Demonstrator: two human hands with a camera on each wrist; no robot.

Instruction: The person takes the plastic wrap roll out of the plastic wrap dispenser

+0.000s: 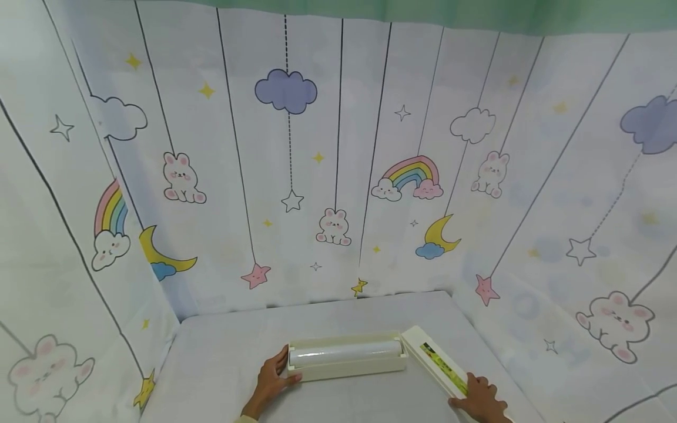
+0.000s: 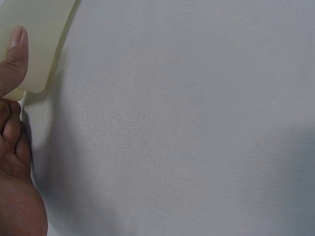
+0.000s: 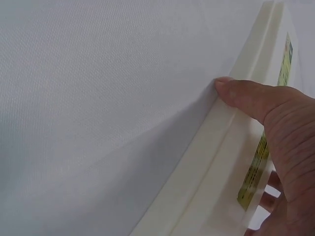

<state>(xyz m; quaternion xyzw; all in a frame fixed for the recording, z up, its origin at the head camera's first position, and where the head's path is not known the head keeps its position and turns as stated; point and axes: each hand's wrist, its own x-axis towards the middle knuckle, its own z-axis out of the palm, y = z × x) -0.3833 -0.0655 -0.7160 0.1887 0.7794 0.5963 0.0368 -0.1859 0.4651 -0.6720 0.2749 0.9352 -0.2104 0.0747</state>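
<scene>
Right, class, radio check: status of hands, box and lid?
Left hand gripping open box at left end. Right hand gripping labelled lid. Shiny roll inside box. No obstruction visible.

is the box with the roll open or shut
Open: the roll shows inside the box, and the labelled cover is off to the side, gripped by the right hand.

Hand (image 3: 290,140) gripping cream lid (image 3: 216,162), yellow-green label (image 3: 254,172), white cloth (image 3: 98,88)

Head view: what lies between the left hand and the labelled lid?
Head view shows the open cream box between them, shiny roll inside: the left hand grips one end, and the labelled lid is beside the other.
</scene>
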